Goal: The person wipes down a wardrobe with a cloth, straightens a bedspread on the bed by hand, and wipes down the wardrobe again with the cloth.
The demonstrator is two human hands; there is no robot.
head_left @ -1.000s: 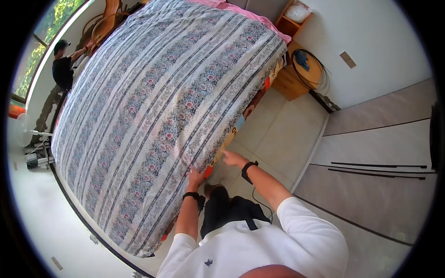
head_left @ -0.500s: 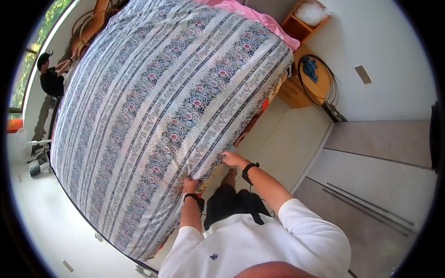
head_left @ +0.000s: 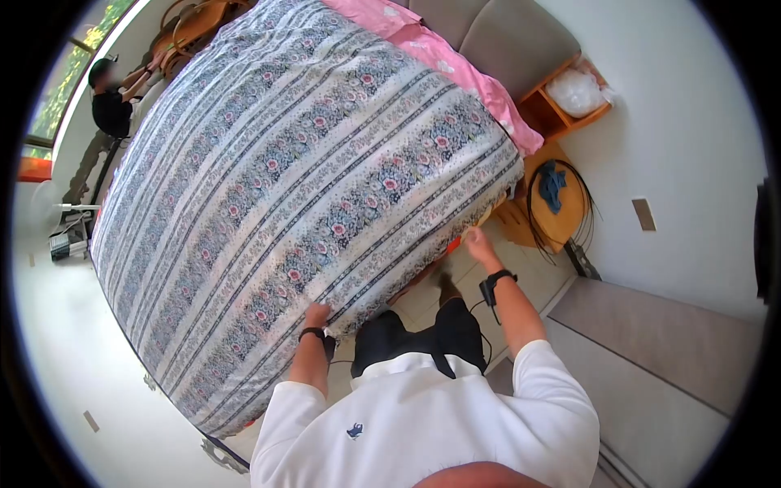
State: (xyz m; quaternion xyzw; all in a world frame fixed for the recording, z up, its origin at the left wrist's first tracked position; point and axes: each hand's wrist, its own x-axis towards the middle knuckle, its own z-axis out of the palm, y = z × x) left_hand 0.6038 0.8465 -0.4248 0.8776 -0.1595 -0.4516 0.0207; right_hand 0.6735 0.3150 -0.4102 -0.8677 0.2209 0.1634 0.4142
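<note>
One other person [head_left: 112, 112] at far left, reaching toward curved wooden furniture [head_left: 199, 26]. Across the middle, a striped floral cover [head_left: 317, 163] draped over the bed's near side. On its lower part, left hand [head_left: 318, 313], fingers bent inward, seemingly steadying it; any pinch impossible to tell. Farther right, right hand [head_left: 476, 242] at its side edge, fingers close together, apparently for reach along that edge, grip unclear. Rightmost, blue cloth [head_left: 551, 185] on a wooden cabinet [head_left: 567, 218].
</note>
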